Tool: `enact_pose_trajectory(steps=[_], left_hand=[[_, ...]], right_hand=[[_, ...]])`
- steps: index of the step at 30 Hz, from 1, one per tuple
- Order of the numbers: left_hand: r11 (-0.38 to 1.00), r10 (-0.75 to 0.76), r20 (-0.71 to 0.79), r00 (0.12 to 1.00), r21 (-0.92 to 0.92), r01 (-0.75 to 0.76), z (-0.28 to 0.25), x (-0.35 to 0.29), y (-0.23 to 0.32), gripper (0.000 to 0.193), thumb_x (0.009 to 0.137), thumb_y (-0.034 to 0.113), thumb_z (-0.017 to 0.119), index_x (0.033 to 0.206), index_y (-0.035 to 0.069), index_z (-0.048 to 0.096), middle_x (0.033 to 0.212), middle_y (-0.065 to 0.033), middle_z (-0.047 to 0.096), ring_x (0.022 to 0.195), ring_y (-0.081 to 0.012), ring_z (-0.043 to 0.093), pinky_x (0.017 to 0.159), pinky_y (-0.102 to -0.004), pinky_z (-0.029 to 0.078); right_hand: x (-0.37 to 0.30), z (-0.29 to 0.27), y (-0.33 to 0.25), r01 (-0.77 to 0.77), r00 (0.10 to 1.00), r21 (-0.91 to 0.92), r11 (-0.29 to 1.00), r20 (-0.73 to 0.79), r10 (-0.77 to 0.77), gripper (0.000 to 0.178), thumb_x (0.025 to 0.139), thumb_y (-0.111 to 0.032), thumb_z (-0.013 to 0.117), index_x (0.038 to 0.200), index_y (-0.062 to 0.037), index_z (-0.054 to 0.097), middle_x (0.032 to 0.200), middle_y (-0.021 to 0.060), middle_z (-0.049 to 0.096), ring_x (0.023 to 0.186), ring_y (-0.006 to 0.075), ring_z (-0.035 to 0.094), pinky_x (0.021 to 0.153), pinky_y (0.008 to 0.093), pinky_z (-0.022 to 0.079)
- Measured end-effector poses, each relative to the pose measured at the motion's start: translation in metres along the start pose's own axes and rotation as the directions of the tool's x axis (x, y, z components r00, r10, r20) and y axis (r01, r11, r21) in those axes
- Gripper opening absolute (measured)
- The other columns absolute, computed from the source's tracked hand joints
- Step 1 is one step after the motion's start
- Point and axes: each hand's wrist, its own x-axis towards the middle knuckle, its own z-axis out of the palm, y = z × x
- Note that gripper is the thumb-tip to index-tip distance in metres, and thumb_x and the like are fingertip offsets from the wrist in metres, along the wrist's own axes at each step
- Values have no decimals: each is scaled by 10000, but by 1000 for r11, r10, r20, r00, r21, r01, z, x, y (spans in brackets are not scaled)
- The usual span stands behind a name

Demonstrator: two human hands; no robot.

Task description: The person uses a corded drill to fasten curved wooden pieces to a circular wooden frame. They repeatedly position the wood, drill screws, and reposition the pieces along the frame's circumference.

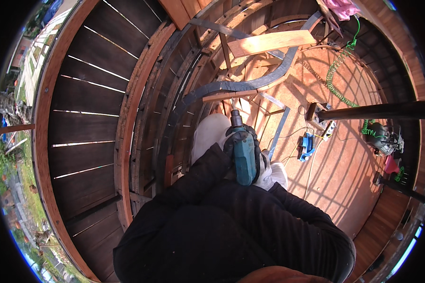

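Note:
A teal power drill (244, 158) is held in both my hands, its chuck pointing away from me. My left hand (229, 143), in a dark glove, is closed against the drill's left side near the front. On the other side, my dark-gloved right hand (257, 153) wraps round the drill, mostly hidden by its body. The thin bit meets or nearly meets the edge of a wooden strip (229, 95); I cannot tell whether it touches. Along that strip runs a dark, curved metal bar (241, 86).
A pale wooden board (271, 43) lies across the frame beyond the bar. On the reddish floor sit a blue power tool (306, 146) and cords. A black post (378, 111) crosses at right, near a green coiled hose (333, 85) and a dark machine (380, 139). Slatted wall (92, 101) at left.

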Motion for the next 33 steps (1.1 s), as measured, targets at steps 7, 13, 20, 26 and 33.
enact_pose_trajectory(steps=[7,13,20,26,33], left_hand=[[997,-56,1,998,-58,56,3,0,1,435,713,229,761,1055,48,563,902,-86,614,780,-261,646,748,-404,569],[994,-102,71,992,-32,105,-9,2,2,385,740,248,733,1017,32,576,839,-110,619,732,-273,652,672,-413,575],[998,-59,72,996,-21,61,-6,0,-1,405,760,290,706,1040,35,563,875,-124,626,736,-281,648,680,-408,566],[998,-65,63,996,14,64,7,-6,7,447,759,320,699,1070,49,525,938,-128,596,818,-277,636,719,-416,555],[996,-29,72,997,91,23,3,-1,6,471,761,370,685,1052,34,532,908,-142,597,775,-273,640,707,-405,552]], right_hand=[[5,-5,4,-126,967,132,983,239,92,518,805,-176,642,1268,18,512,1116,246,599,1065,384,599,930,420,479],[8,0,2,-149,946,140,979,307,101,518,802,-176,644,1265,18,514,1114,246,598,1062,386,599,927,422,480],[8,0,3,-161,928,142,977,359,101,517,799,-176,646,1260,18,515,1111,247,598,1058,387,600,924,424,481],[9,-3,6,-170,913,149,974,395,99,517,797,-176,649,1257,17,516,1109,248,597,1055,388,600,921,425,482],[7,-3,13,-178,896,155,972,433,95,516,794,-176,651,1253,17,517,1106,248,596,1051,389,600,918,427,483]])
